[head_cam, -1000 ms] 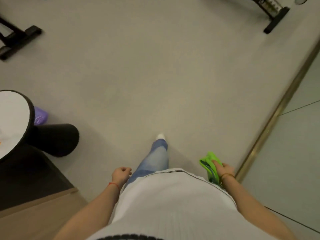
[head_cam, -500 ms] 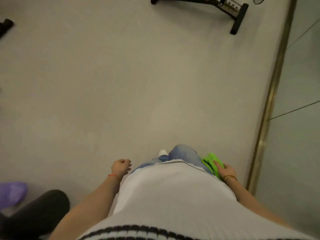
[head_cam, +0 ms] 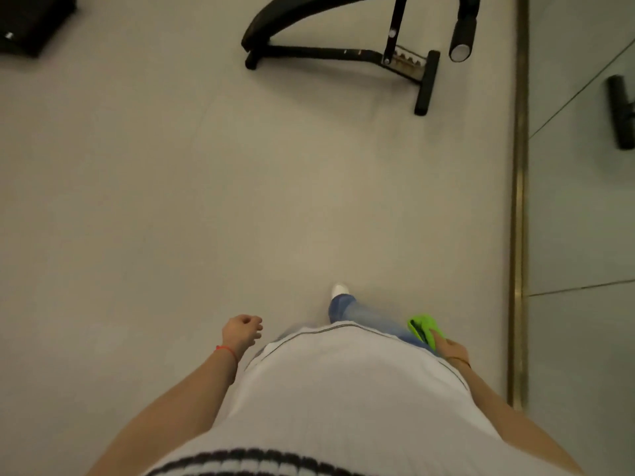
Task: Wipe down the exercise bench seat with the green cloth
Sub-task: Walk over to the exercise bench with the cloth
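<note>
Honestly, we haven't wiped anything yet: our right hand (head_cam: 448, 348) grips the green cloth (head_cam: 425, 326), left hand (head_cam: 242, 333) hangs loosely curled and empty, bench (head_cam: 343, 32) well ahead of both.

cloth (head_cam: 425, 327): we see a bright green, with no pattern.
exercise bench (head_cam: 343, 46): we see a black pad and a black frame.
floor (head_cam: 171, 201): we see a plain pale grey.
floor strip (head_cam: 519, 201): brass colour.
shirt (head_cam: 343, 389): we see white, with dark stripes at the near edge.
jeans (head_cam: 354, 309): faded blue.
shoe (head_cam: 339, 289): white.
wrist thread (head_cam: 228, 352): we see red, on the left wrist.
</note>
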Available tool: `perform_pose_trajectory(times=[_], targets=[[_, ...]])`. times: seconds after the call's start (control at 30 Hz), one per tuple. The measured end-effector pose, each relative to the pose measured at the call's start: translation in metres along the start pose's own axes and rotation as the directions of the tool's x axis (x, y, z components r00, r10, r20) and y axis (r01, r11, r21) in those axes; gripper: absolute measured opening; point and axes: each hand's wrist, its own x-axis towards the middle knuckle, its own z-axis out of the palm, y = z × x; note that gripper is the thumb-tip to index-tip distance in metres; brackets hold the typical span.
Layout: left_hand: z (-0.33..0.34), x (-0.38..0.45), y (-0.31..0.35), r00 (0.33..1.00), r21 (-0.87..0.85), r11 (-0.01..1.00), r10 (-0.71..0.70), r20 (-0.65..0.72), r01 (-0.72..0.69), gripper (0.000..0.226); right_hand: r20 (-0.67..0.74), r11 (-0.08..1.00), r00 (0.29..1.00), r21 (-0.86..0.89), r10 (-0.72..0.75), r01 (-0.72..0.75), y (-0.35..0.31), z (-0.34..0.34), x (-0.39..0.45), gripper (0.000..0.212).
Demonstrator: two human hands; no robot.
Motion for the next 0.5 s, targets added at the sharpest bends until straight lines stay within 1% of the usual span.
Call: perform_pose_trajectory(times=[0.03,0.1,0.2,0.3,0.43,0.5], targets=[[0.002,0.010,0.017,1.000,0.000,1.000,-0.011,-0.007,0.011,0.020,-0.004,0.999,0.999,0.013,-0.053,0.053,-0.054,-0.012,-0.036,0.060],[0.003,0.026,0.052,0.999,0.018,0.999,-0.038,-0.015,0.038,0.026,-0.042,0.994,0.993,0.029,-0.106,0.107,-0.124,-0.024,-0.041,0.053],[0.004,0.042,0.096,0.998,0.092,0.994,-0.060,-0.025,0.063,0.026,-0.066,0.977,0.975,-0.018,-0.212,0.211,-0.209,-0.032,-0.014,0.052],[0.001,0.069,0.137,0.995,0.133,0.986,-0.098,-0.026,0.100,0.025,-0.081,0.963,0.960,-0.061,-0.266,0.262,-0.298,-0.034,-0.009,0.054],[-0.005,0.138,0.197,0.992,0.160,0.979,-0.128,-0.006,0.128,0.024,-0.067,0.943,0.942,-0.085,-0.329,0.323,-0.390,-0.029,0.023,0.044],[-0.009,0.168,0.244,0.994,0.167,0.980,-0.105,-0.012,0.106,0.023,-0.067,0.942,0.941,-0.092,-0.331,0.324,-0.428,-0.026,0.041,0.041]])
